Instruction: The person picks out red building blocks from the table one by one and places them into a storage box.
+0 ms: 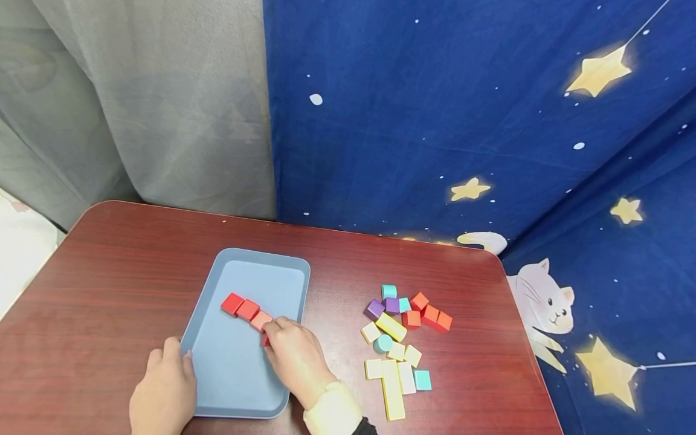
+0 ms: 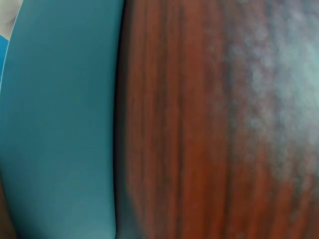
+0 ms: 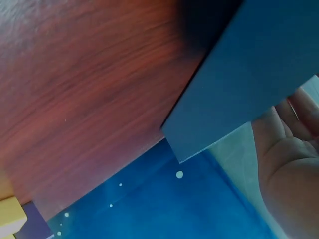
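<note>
A blue-grey tray (image 1: 228, 386) lies on the table, its outer wall (image 2: 65, 119) filling the left of the left wrist view. Inside it, a red block (image 1: 232, 304), a second red block (image 1: 248, 310) and a paler red block (image 1: 260, 320) form a slanting row. At the row's near end my right hand (image 1: 299, 356) pinches another red block (image 1: 266, 340), mostly hidden under the fingers. My left hand (image 1: 164, 389) holds the tray's left rim, thumb by the edge. In the right wrist view the right palm (image 3: 294, 169) shows above the tray wall.
Right of the tray lie several loose blocks: red blocks (image 1: 429, 315), purple blocks (image 1: 374, 310), a yellow half-round block (image 1: 391, 327), a long yellow block (image 1: 393, 389), pale cubes and teal pieces (image 1: 422, 380). Curtains (image 1: 380, 121) hang behind the wooden table (image 1: 109, 272).
</note>
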{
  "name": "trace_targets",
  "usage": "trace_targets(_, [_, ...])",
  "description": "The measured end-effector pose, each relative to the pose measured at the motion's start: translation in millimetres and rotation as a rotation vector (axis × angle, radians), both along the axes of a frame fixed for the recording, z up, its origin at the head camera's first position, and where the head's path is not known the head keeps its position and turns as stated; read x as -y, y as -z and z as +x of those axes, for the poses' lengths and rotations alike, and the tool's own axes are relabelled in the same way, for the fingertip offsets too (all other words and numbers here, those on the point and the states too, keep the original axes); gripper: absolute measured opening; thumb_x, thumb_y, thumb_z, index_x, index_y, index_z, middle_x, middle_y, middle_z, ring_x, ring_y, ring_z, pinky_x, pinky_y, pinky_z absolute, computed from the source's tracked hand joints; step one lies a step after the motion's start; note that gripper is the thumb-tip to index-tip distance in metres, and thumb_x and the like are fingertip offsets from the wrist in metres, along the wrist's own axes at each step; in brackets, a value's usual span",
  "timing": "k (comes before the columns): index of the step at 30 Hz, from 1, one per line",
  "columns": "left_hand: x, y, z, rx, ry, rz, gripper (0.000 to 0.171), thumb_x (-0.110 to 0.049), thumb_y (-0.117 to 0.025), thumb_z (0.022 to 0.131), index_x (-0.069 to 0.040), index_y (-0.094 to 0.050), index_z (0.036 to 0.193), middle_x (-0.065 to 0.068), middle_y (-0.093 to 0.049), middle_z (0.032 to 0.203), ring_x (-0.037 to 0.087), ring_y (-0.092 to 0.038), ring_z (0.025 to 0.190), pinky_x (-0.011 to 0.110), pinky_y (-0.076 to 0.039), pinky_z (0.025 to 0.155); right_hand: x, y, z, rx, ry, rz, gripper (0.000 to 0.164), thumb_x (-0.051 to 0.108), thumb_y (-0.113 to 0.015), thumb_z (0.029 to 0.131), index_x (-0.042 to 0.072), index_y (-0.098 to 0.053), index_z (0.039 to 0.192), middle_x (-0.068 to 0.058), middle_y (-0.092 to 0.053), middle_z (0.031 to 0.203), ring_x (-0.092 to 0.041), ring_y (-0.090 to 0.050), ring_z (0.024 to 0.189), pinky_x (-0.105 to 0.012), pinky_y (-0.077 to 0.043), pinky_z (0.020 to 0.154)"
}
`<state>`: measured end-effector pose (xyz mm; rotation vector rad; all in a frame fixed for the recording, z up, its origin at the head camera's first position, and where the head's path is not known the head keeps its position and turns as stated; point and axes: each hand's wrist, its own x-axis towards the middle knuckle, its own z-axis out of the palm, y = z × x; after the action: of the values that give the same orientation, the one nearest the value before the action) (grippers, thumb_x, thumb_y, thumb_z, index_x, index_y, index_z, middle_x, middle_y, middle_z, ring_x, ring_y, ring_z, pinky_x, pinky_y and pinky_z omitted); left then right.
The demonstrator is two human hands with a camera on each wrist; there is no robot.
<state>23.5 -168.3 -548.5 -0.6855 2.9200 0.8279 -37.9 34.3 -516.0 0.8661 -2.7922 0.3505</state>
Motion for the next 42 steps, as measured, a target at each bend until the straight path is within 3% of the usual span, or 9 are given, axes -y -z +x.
trace_targets(7, [0, 0.1, 0.0, -0.010, 0.001, 0.000, 0.029, -0.016, -0.045, 0.097, 0.002, -0.041, 0.119, 0.025, -0.047, 0.097, 0.044, -0.053, 0.059, 0.051, -0.038, 0.051, 4, 1.9, -2.4, 0.036, 0.032, -0.011, 0.008, 0.021, -0.073, 0.082, 0.020, -0.066, 0.086, 0.012, -0.057, 0.076, -0.003, -0.057, 0.066, -0.017, -0.042, 0.060])
trace_targets(23, [1, 2.1, -2.1, 0.021, -0.009, 0.003, 0.032, -0.017, -0.045, 0.097, 0.002, -0.040, 0.123, 0.026, -0.048, 0.101, 0.047, -0.054, 0.063, 0.053, -0.040, 0.054, 18, 10.3, -5.4, 0.019, 0.125, 0.030, 0.021, 0.023, -0.077, 0.077, 0.020, -0.057, 0.082, 0.010, -0.056, 0.070, -0.007, -0.056, 0.064, -0.020, -0.040, 0.054])
trace_targets(35, [0, 1.6, -2.6, 0.028, -0.012, 0.005, 0.034, -0.017, -0.044, 0.098, 0.002, -0.040, 0.125, 0.027, -0.047, 0.103, 0.047, -0.054, 0.063, 0.053, -0.040, 0.054, 19, 10.5, -3.6, 0.038, 0.144, 0.033, 0.017, 0.024, -0.075, 0.081, 0.021, -0.060, 0.089, 0.010, -0.061, 0.080, -0.006, -0.056, 0.071, -0.019, -0.042, 0.059])
trace_targets(42, [0, 0.6, -2.9, 0.042, -0.008, 0.008, 0.035, -0.017, -0.044, 0.098, 0.003, -0.039, 0.125, 0.027, -0.047, 0.103, 0.047, -0.055, 0.065, 0.053, -0.040, 0.054, 16, 10.7, 1.2, 0.041, 0.118, 0.027, 0.024, 0.025, -0.074, 0.082, 0.022, -0.062, 0.103, 0.010, -0.064, 0.095, -0.007, -0.060, 0.083, -0.019, -0.046, 0.068])
